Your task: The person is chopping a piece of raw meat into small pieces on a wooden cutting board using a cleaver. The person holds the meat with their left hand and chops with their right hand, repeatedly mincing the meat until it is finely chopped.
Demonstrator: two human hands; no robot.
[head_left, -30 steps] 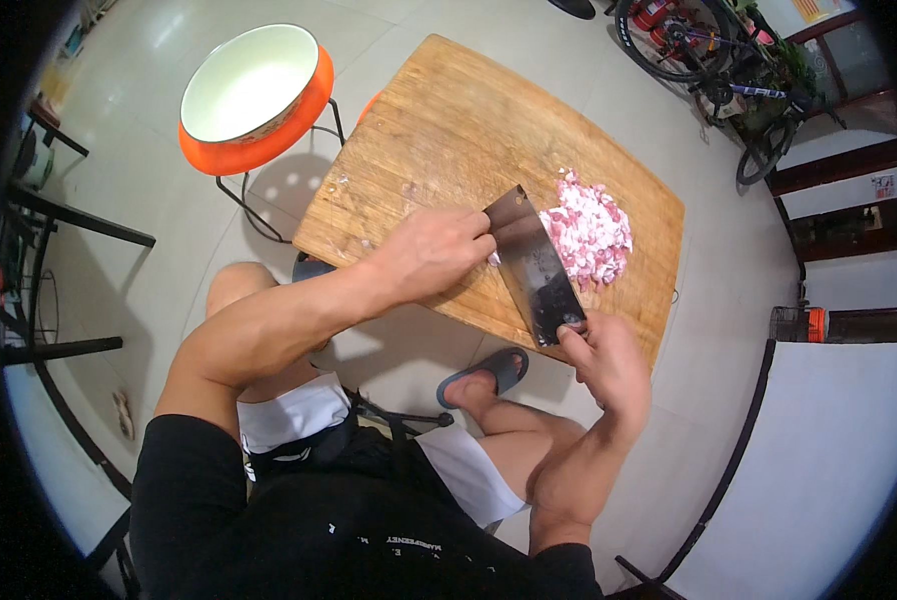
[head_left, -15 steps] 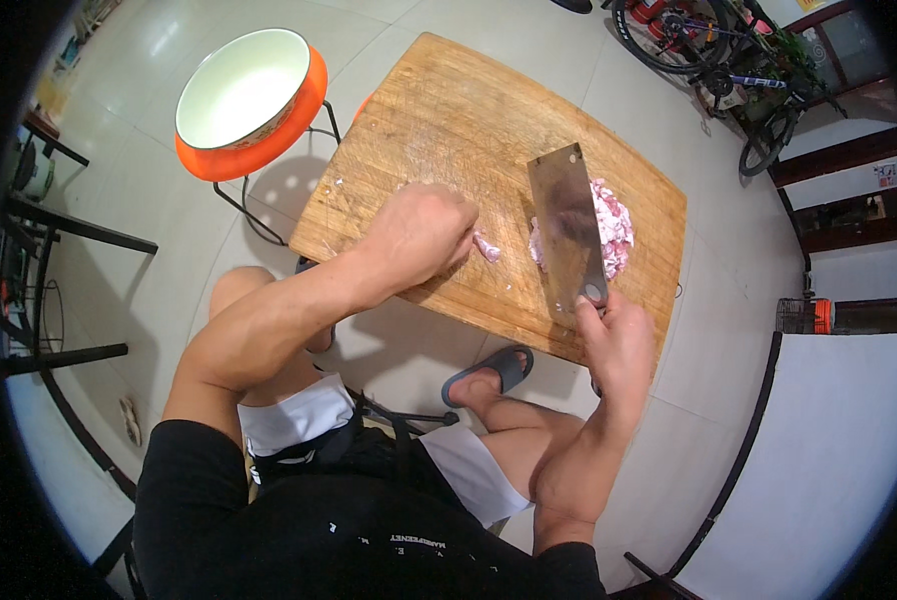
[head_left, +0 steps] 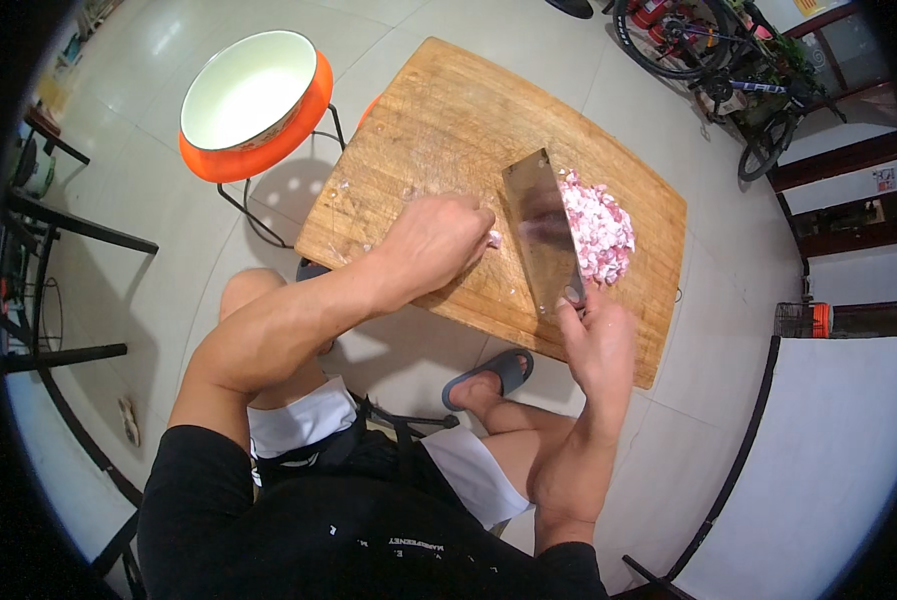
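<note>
My right hand (head_left: 601, 345) grips the handle of a wide-bladed cleaver (head_left: 546, 228), its blade lying across the wooden cutting board (head_left: 459, 110) and tilted. Just right of the blade is a heap of pink-and-white chopped meat (head_left: 603, 230), partly covered by it. To the left, my left hand (head_left: 435, 240) is closed and low over the board, its fingers bent round a piece of meat (head_left: 495, 240); only a small end of that piece sticks out toward the cleaver. Tiny scraps dot the wood near this hand.
Left of the board, a white enamel basin (head_left: 251, 90) stands on an orange stool (head_left: 254, 163) with black legs. My knees and a slippered foot (head_left: 504, 372) are below the near edge. A bicycle (head_left: 704, 60) is at the far right, black chair legs (head_left: 79, 222) at left.
The cleaver and my right hand have shifted left, uncovering more of the chopped heap. My left hand has moved slightly right, and less of the meat piece shows past its fingers.
</note>
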